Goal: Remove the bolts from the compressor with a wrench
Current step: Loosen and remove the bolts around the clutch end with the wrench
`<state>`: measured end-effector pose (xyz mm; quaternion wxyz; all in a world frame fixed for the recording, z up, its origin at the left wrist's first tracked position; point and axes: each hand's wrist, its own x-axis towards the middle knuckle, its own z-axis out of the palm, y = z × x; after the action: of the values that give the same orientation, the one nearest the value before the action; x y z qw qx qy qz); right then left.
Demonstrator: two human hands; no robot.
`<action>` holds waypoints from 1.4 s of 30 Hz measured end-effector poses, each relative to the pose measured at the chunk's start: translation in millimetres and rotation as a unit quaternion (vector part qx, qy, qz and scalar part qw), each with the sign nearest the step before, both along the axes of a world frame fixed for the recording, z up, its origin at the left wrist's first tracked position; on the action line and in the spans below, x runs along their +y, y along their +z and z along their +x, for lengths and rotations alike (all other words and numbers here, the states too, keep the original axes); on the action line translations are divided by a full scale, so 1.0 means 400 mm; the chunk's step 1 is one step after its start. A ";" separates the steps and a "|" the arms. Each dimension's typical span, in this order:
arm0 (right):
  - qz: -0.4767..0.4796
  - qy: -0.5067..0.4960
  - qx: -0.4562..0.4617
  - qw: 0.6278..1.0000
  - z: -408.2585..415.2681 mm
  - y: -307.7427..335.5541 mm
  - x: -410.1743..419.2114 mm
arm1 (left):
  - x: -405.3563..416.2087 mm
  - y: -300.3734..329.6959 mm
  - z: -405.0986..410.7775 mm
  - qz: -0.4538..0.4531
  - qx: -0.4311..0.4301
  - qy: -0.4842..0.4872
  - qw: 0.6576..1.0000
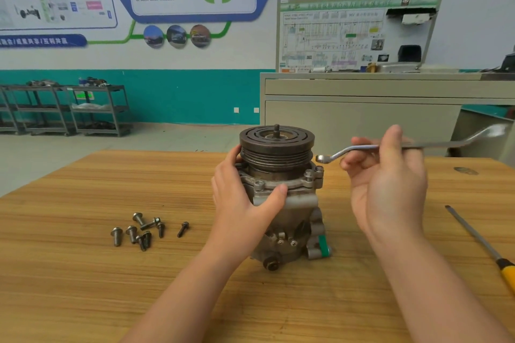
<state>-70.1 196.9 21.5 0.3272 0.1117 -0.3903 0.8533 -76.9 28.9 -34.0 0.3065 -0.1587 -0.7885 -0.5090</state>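
Head view, forward-down (close) over wooden table (83, 273)

Screwdriver (498, 256) handle cut off by right edge; wrench (418, 144) far end blurred; poster text illegible.

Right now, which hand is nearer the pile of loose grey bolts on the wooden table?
Left. The left hand grips the compressor beside the bolts; the right hand holds the wrench beyond it.

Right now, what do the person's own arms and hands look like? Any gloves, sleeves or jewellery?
Both are bare. The left hand and right hand wear no gloves, and no rings show on the fingers. Both forearms are uncovered all the way to the bottom edge of the picture: no sleeves, cuffs, watch or wristband in view. I see no markings or tape on them either.
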 end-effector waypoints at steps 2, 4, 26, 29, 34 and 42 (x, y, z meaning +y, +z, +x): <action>0.110 -0.103 0.055 0.987 0.014 -0.006 -0.009 | 0.001 0.000 0.000 -0.001 0.001 0.001 1.000; 0.192 -0.170 0.096 0.962 0.024 -0.015 -0.028 | 0.002 0.001 0.001 -0.002 0.003 0.004 1.000; 0.046 -0.001 -0.160 0.986 -0.056 -0.025 0.012 | 0.004 0.006 0.011 0.008 -0.008 0.005 1.000; -0.009 0.104 -0.144 0.984 -0.058 -0.015 0.019 | 0.003 0.005 0.011 0.008 -0.008 0.002 1.000; 0.154 -0.112 0.039 0.981 0.020 0.004 0.016 | 0.002 0.006 0.009 0.008 -0.010 -0.002 1.000; 0.336 -0.270 0.060 0.901 0.072 0.000 -0.007 | 0.002 0.002 0.006 -0.001 0.002 0.004 1.000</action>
<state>-41.3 194.1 21.6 0.5109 0.1565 -0.6482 0.5425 -74.7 29.9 -33.2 0.3093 -0.1570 -0.7893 -0.5066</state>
